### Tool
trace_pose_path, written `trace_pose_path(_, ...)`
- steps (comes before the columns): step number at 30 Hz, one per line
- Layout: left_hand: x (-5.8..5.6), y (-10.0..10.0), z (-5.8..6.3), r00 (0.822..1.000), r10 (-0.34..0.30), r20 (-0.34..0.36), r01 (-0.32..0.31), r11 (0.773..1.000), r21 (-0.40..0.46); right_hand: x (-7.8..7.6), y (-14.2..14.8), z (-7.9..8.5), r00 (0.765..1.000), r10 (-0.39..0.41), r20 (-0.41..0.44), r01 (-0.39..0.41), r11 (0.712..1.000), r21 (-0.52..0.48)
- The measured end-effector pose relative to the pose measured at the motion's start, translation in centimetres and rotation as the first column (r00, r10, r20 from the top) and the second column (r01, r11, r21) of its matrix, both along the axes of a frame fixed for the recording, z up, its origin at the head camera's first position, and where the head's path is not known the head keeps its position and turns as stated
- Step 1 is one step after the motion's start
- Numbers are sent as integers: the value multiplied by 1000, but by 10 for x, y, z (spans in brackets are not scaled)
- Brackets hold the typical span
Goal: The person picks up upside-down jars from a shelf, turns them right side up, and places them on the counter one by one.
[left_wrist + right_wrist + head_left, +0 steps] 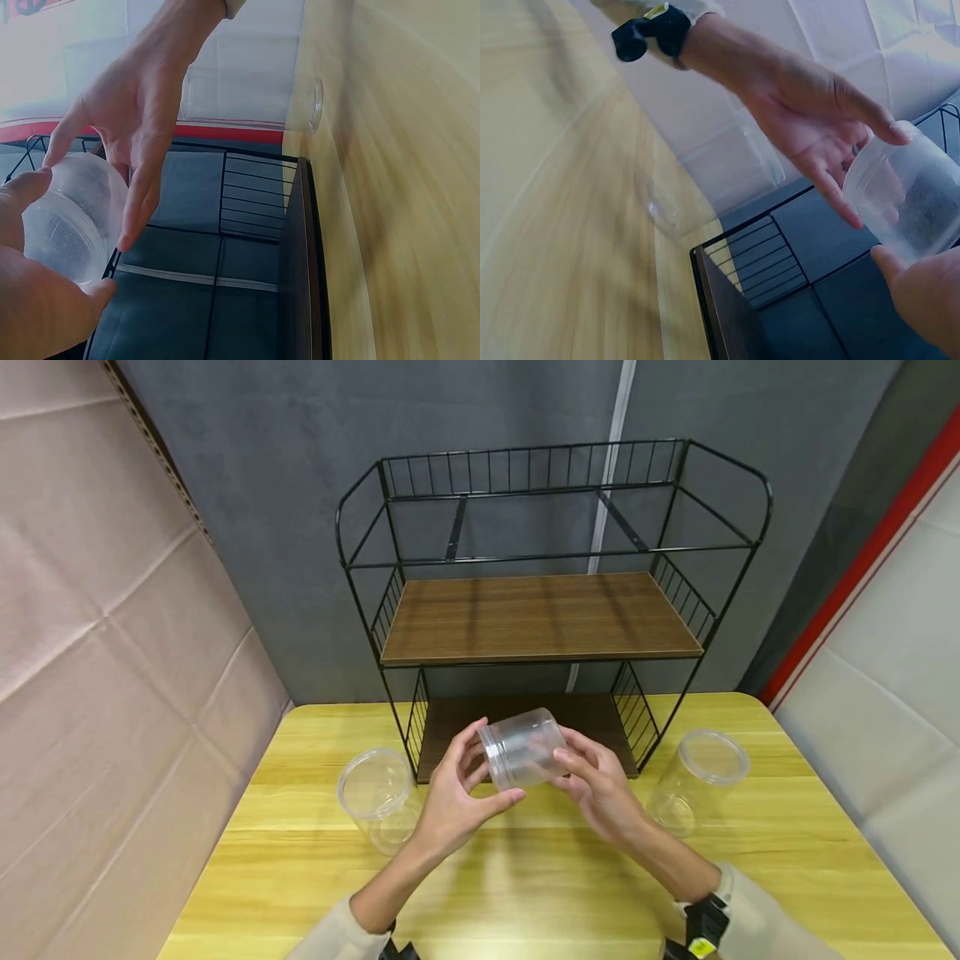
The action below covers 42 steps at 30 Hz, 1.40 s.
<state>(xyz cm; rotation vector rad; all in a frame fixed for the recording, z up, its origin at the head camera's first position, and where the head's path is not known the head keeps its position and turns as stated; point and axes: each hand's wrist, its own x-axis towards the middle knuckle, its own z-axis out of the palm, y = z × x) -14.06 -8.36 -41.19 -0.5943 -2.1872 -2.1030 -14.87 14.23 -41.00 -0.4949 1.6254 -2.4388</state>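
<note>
A clear plastic jar (525, 750) is held up in front of the shelf rack, tipped on its side with its ridged rim band toward the left. My left hand (459, 797) holds the rim end, its fingers behind and thumb below. Around the other end, my right hand (600, 785) grips the jar, thumb on the near side. The left wrist view shows the jar (71, 217) between both hands, as does the right wrist view, where the jar (907, 199) looks cloudy. Whether the rim band is a separate lid, I cannot tell.
A black wire rack (551, 660) with two brown wooden boards stands at the table's back; its top level is bare frame. One clear jar (371, 785) stands left of my hands, another clear jar (708, 760) to the right. Pale sheets hang on both sides.
</note>
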Motion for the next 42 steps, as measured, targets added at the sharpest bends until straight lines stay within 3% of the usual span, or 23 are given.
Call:
trace_pose_path(4, 1, -1, 0, 1000, -5, -13, 5, 1000, -7, 2, 7, -1, 999, 11, -30, -9, 998, 62)
trace_pose_path(7, 2, -2, 1, 1000, -14, -23, 13, 1000, -22, 3, 14, 1, 996, -11, -90, 28, 982, 187)
trace_pose_path(12, 3, -5, 2, 1000, -4, -25, 3, 999, -49, 5, 25, 7, 968, -45, -249, 159, 873, 461)
trace_pose_path(14, 3, -5, 1, 1000, 4, -23, -6, 998, -65, 6, 29, 10, 954, -38, -297, 190, 845, 501)
trace_pose_path(16, 3, -7, 1, 999, 16, -27, -19, 996, -87, 7, 32, 14, 936, -27, -350, 214, 834, 509)
trace_pose_path(22, 1, -10, -2, 997, 53, -54, -61, 987, -150, 14, 47, 29, 846, -37, -533, 354, 785, 508)
trace_pose_path(24, 0, -11, -3, 996, 59, -61, -69, 982, -175, 16, 53, 34, 819, -52, -571, 411, 748, 522)
trace_pose_path(29, -2, -13, -7, 994, 65, -86, -83, 971, -223, 20, 70, 53, 765, -123, -633, 557, 620, 552)
trace_pose_path(31, -3, -14, -8, 993, 67, -98, -89, 966, -244, 20, 77, 60, 730, -159, -665, 607, 598, 523)
trace_pose_path(34, -3, -15, -10, 990, 66, -123, -98, 955, -281, 16, 87, 67, 658, -210, -723, 680, 578, 451)
trace_pose_path(37, -4, -16, -11, 986, 68, -155, -117, 936, -331, 13, 98, 73, 596, -247, -764, 746, 522, 413)
trace_pose_path(40, -4, -17, -12, 982, 72, -177, -138, 908, -396, 10, 109, 76, 556, -272, -785, 789, 471, 395)
trace_pose_path(42, -5, -17, -13, 981, 68, -184, -143, 889, -435, 7, 115, 78, 541, -282, -792, 808, 435, 397)
